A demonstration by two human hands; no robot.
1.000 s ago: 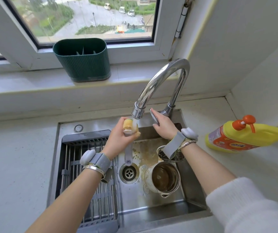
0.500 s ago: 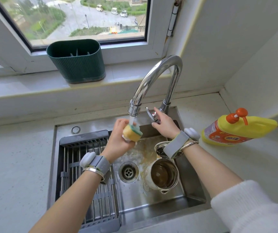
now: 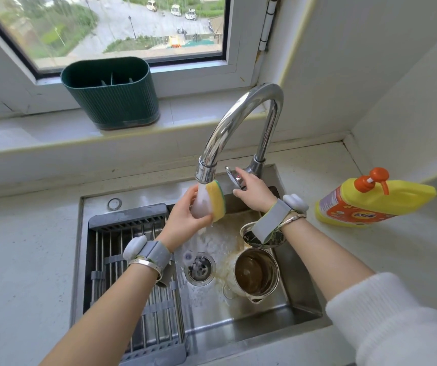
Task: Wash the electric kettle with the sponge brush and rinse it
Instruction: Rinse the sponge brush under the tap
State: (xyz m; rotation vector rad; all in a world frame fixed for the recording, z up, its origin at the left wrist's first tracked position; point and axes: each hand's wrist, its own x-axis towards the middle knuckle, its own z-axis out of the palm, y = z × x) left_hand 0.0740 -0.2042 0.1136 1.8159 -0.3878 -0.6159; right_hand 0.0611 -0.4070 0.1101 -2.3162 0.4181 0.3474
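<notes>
My left hand (image 3: 185, 217) grips the sponge brush (image 3: 216, 200), whose yellow and green head sits right under the tap's spout (image 3: 206, 173) in running water. My right hand (image 3: 253, 192) holds the tap's lever (image 3: 234, 177) behind the spout. The steel electric kettle (image 3: 255, 273) stands open in the sink (image 3: 238, 328), right of the drain (image 3: 200, 269), brown stains inside it. Its lid (image 3: 262, 235) is hinged back, partly hidden by my right wrist.
A grey drying rack (image 3: 132, 286) fills the sink's left part. A yellow detergent bottle (image 3: 370, 199) with an orange pump lies on the counter to the right. A dark green holder (image 3: 111, 93) stands on the window sill. Brown residue stains the sink floor.
Water now flows strongly over the sponge and foams in the sink. My left hand turned the sponge head so its yellow face points right under the spout. My right hand stays on the lever.
</notes>
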